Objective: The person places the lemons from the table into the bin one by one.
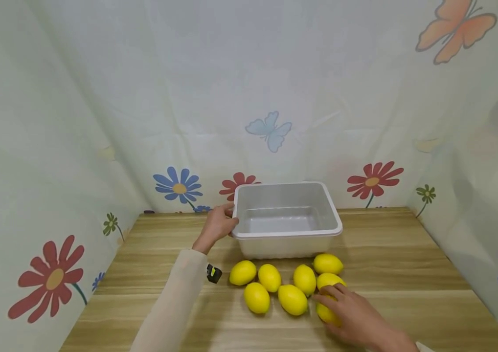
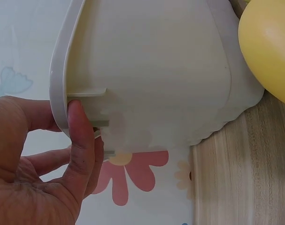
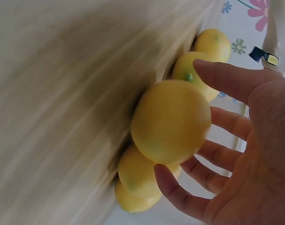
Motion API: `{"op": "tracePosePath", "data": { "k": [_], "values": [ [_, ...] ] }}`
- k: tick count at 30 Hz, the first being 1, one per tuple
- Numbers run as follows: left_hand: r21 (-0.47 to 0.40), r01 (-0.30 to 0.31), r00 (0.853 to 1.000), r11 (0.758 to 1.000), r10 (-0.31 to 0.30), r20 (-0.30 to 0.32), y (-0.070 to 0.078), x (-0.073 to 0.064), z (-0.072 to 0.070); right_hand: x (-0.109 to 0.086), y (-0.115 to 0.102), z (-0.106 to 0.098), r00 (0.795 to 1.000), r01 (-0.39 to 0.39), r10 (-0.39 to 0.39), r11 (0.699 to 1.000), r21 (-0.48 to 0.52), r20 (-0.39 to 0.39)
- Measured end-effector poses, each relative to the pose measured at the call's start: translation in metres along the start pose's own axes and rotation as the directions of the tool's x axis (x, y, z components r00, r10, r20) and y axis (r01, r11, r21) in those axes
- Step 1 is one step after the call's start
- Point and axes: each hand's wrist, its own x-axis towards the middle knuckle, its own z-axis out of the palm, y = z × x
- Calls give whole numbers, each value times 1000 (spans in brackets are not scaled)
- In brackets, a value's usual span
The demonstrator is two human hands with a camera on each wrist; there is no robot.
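Note:
A white plastic bin (image 1: 290,244) stands on the table with its open top up. At its left rim, my left hand (image 1: 219,225) pinches the edge between thumb and fingers; the left wrist view shows this hand (image 2: 48,164) on the bin's rim (image 2: 58,70). Several yellow lemons (image 1: 293,299) lie in front of the bin. My right hand (image 1: 356,315) reaches over the nearest lemon on the right (image 1: 327,314), partly covering it. In the right wrist view, the fingers are spread around that lemon (image 3: 170,123), with the thumb (image 3: 227,80) apart from it.
The wood-grain table (image 1: 407,274) extends to both sides of the bin. Behind and beside it hangs a pale curtain (image 1: 214,98) printed with flowers and butterflies. A small black device (image 1: 214,274) sits at my left wrist.

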Motion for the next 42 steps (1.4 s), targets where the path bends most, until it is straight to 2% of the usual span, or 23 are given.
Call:
{"op": "tracePosePath", "data": {
  "k": [6,13,26,30,37,42],
  "values": [
    [-8,2,1000,1000,-2,2,-1,0,1,-2,-1,8,999,20,-21,1000,10,45],
    [-8,9,1000,1000,-9,1,1,-1,-1,-1,-7,16,998,65,-64,998,-8,22],
    [-20,8,1000,1000,-8,28,2,-1,-2,2,-1,24,996,76,-75,997,-12,39],
    [-21,8,999,1000,-7,37,3,-1,-2,3,-3,20,997,74,-74,997,-22,7],
    [-7,-3,999,1000,3,52,4,-1,-2,10,-9,1,988,102,-111,990,-94,-103],
    [-18,2,999,1000,-1,55,3,0,-3,17,-8,-17,988,92,-107,987,-132,-112]
  ]
}}
